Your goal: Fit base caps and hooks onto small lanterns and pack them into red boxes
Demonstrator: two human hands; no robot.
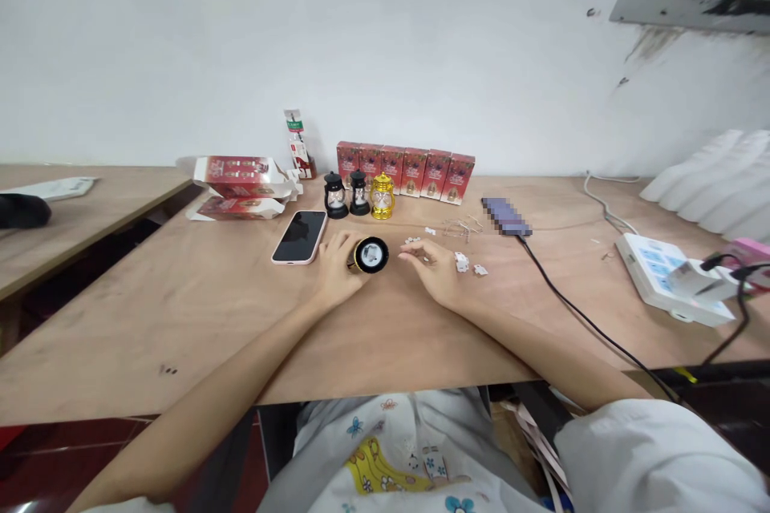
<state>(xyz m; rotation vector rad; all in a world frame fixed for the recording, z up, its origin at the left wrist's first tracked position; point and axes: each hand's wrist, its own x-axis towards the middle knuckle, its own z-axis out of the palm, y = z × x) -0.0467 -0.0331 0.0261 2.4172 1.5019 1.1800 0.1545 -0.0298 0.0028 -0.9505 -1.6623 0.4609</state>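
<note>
My left hand (340,264) is wrapped round a small lantern (371,255) lying on its side, its round black base turned towards me. A pale disc-like middle shows in that base, and a bit of gold shows beside my fingers. To the right of the base, my right hand (434,268) has its thumb and fingertips pressed together; anything between them is too small to make out. Small silvery round pieces (412,240) lie just beyond those fingertips. White bits (462,262) are beside my right hand. Two black lanterns (335,195) and a gold lantern (382,196) stand upright behind.
A row of red boxes (404,170) stands near the wall. Opened red cartons (237,186) and a phone (299,237) lie to the left. Thin wire pieces (463,227), a second phone (506,216) with a black cable, and a white power strip (667,276) are on the right.
</note>
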